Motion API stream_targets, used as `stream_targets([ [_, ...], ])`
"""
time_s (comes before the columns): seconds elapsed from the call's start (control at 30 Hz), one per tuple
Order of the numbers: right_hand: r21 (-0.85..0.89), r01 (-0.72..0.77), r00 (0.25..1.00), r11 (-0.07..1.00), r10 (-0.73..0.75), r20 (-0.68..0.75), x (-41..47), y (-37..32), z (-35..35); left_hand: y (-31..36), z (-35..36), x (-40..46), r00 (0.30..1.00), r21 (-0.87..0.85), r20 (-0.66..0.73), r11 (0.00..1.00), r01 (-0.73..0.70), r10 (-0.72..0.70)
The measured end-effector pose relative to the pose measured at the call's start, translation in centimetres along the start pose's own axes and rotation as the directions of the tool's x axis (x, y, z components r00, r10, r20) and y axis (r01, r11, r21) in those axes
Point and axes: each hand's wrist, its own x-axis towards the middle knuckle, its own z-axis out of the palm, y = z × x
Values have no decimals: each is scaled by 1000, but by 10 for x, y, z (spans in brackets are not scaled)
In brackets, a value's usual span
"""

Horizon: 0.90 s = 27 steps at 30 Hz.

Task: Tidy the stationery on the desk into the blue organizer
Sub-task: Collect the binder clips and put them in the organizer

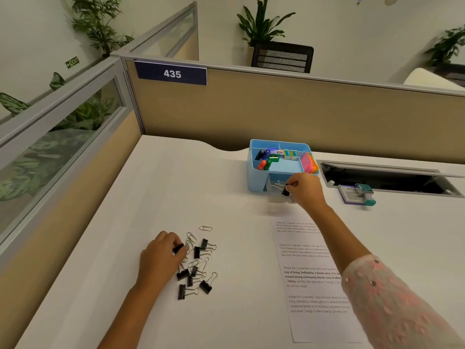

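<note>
The blue organizer stands at the back of the white desk, with sharpeners, small boxes and bright sticky notes in its top compartments. Its clear front drawer is pulled out and holds paper clips. My right hand is over that drawer, fingers pinched on a black binder clip. A pile of black binder clips and silver paper clips lies on the near left of the desk. My left hand rests at the pile's left edge, fingers closed on one black binder clip.
A printed sheet of paper lies under my right forearm. A stapler on a small pad sits beside an open cable tray at the right. Beige partition walls close the desk at the back and left.
</note>
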Motion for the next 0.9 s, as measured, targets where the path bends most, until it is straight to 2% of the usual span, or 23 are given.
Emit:
stream_targets([
  [0.1,-53,0,996,999,5,86,8,-3,1,2,-1,2,1000,12,-5,1000,12,-12],
  [0.17,-62,6,998,998,-2,68,8,-7,4,2,-2,3,999,3,-12,1000,30,-30],
  [0.27,43,22,989,999,-15,-145,-5,-15,9,-3,-5,5,998,-76,-11,995,68,-69],
  [0.33,167,96,948,981,-39,-316,-24,-25,13,-9,-8,5,993,-207,4,971,118,-120],
  [0.4,207,211,922,955,-124,-366,-45,-38,22,-15,-12,3,982,-370,33,911,183,-184],
  [0.43,221,268,926,938,-187,-328,-57,-46,28,-17,-14,2,978,-438,50,876,203,-202],
  [0.5,288,362,931,887,-327,-165,-80,-62,43,-20,-17,0,976,-522,82,826,215,-202],
  [0.63,323,496,820,806,-557,131,-115,-87,76,-24,-20,-6,976,-537,113,814,220,-189],
  [0.73,260,550,758,794,-605,246,-128,-99,94,-27,-23,-14,966,-615,152,745,258,-209],
  [0.83,206,559,744,803,-596,303,-133,-104,104,-28,-28,-24,965,-714,185,649,263,-188],
  [0.9,193,556,747,808,-588,309,-136,-105,107,-28,-30,-30,962,-721,213,638,271,-169],
])
